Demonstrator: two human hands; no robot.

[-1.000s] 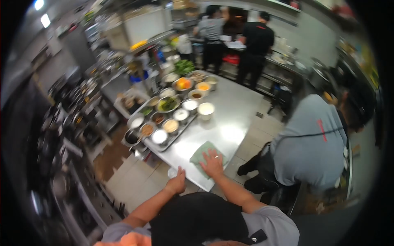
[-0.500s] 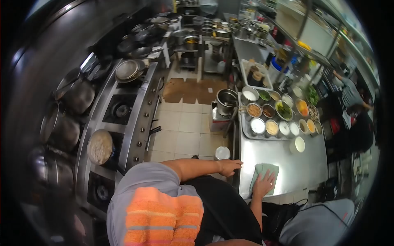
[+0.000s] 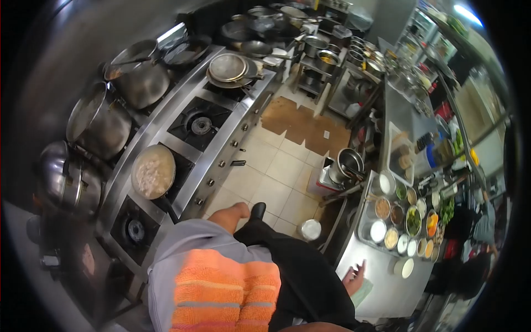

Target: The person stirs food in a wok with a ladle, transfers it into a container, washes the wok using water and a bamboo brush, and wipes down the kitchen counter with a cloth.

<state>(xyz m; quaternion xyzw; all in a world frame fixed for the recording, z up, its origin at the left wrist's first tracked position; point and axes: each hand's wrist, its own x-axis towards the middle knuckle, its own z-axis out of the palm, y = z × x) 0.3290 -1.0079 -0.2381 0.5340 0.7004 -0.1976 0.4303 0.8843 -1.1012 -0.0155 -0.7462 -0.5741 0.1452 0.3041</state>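
Note:
My left hand (image 3: 240, 210) is low over the tiled floor, between the stove and the prep table, beside a black shoe (image 3: 258, 211); its fingers are too foreshortened to make out. At the near edge of the steel table (image 3: 381, 276), my right hand (image 3: 354, 278) has its fingers apart. A green cloth (image 3: 363, 292) lies beside and partly behind that hand, on the table. Whether the palm touches the cloth is hidden. An orange striped towel (image 3: 227, 290) hangs over my shoulder.
On the stove, a pan of food (image 3: 153, 172) sits left of my left hand. A tray (image 3: 365, 235) of ingredient containers and a white tub (image 3: 404, 268) are on the table. A lidded container (image 3: 310, 229) stands on the floor. Co-workers (image 3: 470, 271) stand at far right.
The view has swung left toward the stove. My left hand has moved from the table's edge toward the stove side. My right hand no longer lies flat across the cloth.

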